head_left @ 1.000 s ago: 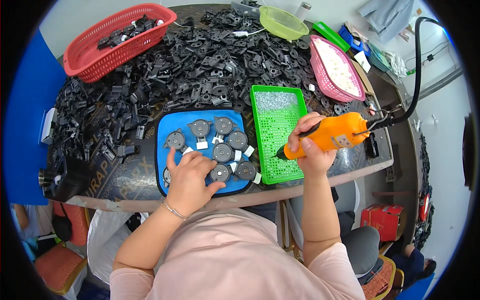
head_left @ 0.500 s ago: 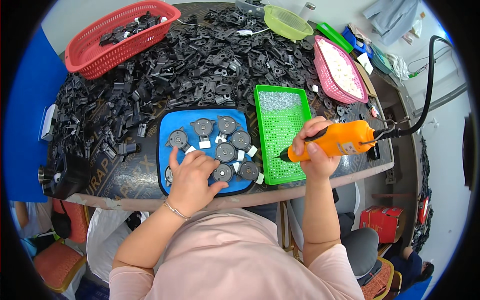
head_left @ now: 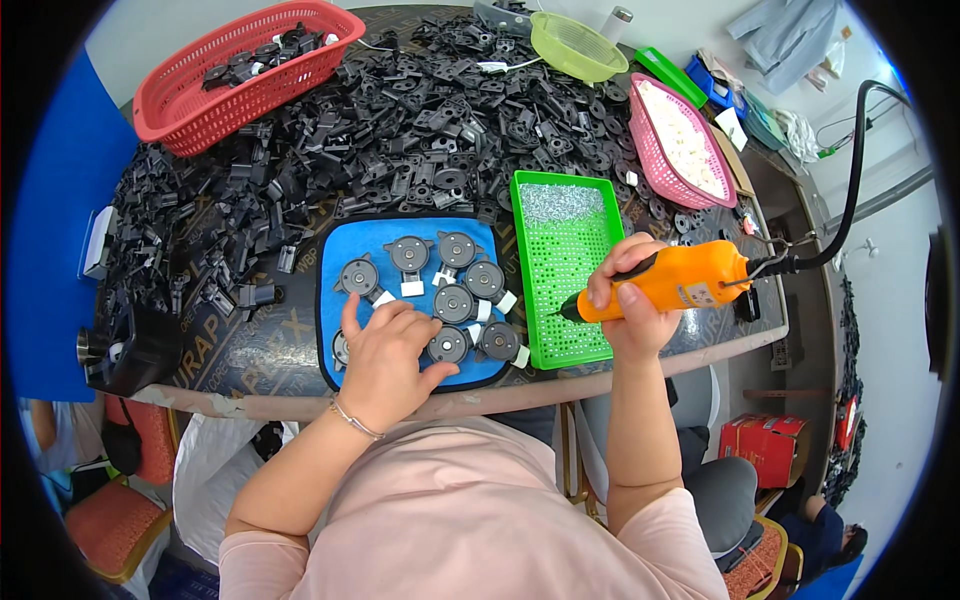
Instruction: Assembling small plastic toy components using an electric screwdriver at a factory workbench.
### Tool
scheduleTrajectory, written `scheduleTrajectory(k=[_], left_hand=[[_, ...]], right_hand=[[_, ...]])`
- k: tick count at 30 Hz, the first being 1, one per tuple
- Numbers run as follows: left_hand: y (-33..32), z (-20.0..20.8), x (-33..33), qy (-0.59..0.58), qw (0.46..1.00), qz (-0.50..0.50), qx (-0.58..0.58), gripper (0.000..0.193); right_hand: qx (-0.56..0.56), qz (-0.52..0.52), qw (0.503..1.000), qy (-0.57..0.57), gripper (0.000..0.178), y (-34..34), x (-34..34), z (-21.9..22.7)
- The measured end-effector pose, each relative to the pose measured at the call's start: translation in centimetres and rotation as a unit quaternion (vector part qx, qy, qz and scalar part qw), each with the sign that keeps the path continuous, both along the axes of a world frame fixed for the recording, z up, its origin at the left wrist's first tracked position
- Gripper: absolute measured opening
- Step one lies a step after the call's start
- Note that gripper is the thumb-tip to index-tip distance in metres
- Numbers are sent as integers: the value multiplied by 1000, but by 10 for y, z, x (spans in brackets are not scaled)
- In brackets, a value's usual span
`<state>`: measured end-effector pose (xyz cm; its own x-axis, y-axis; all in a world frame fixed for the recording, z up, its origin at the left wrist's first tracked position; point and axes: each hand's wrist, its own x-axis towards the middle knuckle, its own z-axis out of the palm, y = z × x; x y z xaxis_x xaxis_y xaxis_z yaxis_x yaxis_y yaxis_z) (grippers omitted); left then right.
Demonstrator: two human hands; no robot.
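My right hand point(head_left: 635, 300) grips an orange electric screwdriver point(head_left: 690, 280), its black tip pointing left over the green perforated tray point(head_left: 565, 362). A heap of small silver screws point(head_left: 563, 203) fills the tray's far end. My left hand point(head_left: 385, 358) lies over the blue mat point(head_left: 335, 225) with its fingers apart, palm down. Several round black plastic assemblies with white tabs lie on the mat; one point(head_left: 357, 276) sits just beyond my left fingertips, and another point(head_left: 448, 345) is beside the hand. My left hand partly covers one more assembly point(head_left: 341, 350) at the mat's left edge.
Loose black plastic parts point(head_left: 400, 130) cover the far table. A red basket point(head_left: 190, 125) stands far left, a pink basket of white pieces point(head_left: 690, 150) far right, a yellow-green basket point(head_left: 575, 50) at the back. The screwdriver's black cable point(head_left: 858, 150) hangs on the right.
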<state>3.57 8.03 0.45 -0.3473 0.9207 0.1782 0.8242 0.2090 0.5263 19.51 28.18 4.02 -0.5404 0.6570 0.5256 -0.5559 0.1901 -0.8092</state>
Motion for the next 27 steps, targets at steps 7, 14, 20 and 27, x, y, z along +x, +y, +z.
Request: scheduleTrajectory(k=[7,14,20,27], left_hand=[[-1,-1,0,4,1000,0,-1,43],[-4,-3,3,34,999,5,10,44],[-2,-3,6,46,999,12,18,44],[-3,-5,6,46,998,14,29,44]], right_hand=[[11,-6,1000,-23,23,2,0,3],[-6,107,992,67,25,-24,-14,36],[28,159,987,-1,24,-61,-48,19],[74,209,975,-22,20,-70,-60,12]])
